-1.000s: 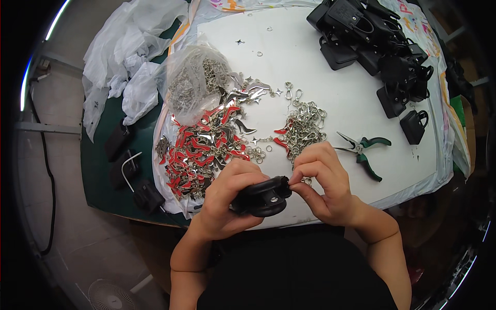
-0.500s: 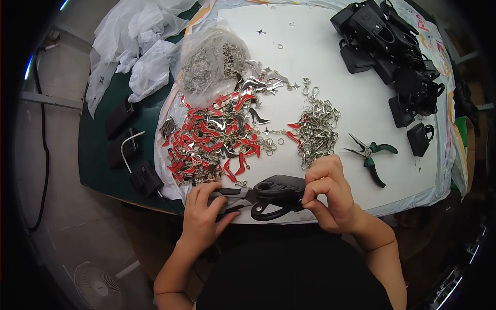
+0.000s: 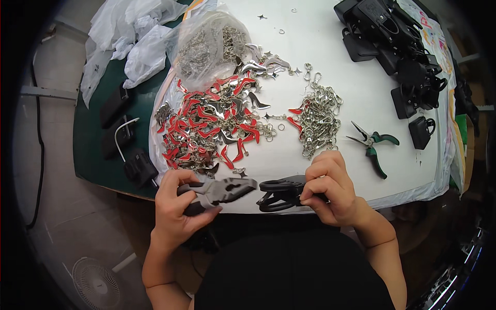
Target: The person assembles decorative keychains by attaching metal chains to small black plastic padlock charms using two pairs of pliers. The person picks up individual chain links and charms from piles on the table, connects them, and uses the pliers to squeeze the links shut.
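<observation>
Head view: what is each hand grasping?

— The left hand [image 3: 175, 208] grips grey-and-black metal pliers [image 3: 219, 192]; the right hand [image 3: 333, 192] pinches a black looped case [image 3: 290, 187], just apart from their tips.

— How much is done?

— Can't tell; the right hand hides part. Loose red-and-silver metal shoe-shaped charms [image 3: 209, 133] lie heaped, unattached.

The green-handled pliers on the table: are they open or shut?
Open: the green-handled pliers lie with jaws apart and handles spread.
</observation>
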The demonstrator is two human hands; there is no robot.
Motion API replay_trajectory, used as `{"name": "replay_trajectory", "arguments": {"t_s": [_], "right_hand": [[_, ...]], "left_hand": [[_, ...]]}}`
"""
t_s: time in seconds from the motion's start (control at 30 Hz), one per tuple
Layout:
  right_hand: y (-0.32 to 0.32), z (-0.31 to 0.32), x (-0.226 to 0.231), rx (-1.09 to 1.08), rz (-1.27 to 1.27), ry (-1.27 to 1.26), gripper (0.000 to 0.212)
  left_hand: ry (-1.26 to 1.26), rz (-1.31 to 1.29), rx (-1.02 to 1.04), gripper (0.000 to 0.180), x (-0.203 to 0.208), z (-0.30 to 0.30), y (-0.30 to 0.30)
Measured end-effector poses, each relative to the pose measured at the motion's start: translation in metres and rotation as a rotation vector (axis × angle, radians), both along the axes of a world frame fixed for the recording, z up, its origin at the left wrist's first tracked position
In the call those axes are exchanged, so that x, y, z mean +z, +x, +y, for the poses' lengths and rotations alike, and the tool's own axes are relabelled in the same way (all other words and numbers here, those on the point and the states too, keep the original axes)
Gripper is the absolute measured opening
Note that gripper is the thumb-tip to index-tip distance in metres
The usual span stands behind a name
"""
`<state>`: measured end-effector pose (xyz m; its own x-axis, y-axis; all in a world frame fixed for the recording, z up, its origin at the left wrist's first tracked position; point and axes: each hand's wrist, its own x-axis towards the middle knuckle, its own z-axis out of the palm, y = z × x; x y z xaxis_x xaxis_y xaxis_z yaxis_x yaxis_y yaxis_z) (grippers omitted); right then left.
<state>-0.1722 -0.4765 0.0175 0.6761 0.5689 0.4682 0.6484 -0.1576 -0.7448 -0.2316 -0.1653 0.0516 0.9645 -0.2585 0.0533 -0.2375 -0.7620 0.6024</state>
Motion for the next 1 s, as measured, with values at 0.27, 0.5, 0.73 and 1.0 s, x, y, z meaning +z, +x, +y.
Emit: {"name": "replay_trajectory", "arguments": {"t_s": [0.27, 0.5, 0.73, 1.0], "right_hand": [[-0.014, 0.009, -0.016, -0.138, -0.038, 0.049, 0.026], [-0.013, 0.010, -0.020, -0.166, -0.070, 0.067, 0.023], [-0.014, 0.011, -0.022, -0.161, -0.022, 0.092, 0.023], [-0.007, -0.011, -0.009, -0.177, -0.002, -0.021, 0.033]], "left_hand": [[0.299, -0.087, -0.200, 0.041, 0.031, -0.030, 0.014], [0.347, -0.127, -0.203, 0.043, 0.030, -0.029, 0.017], [0.386, -0.172, -0.247, 0.040, 0.031, -0.030, 0.023], [0.275, -0.133, -0.265, 0.035, 0.023, -0.034, 0.034]]}}
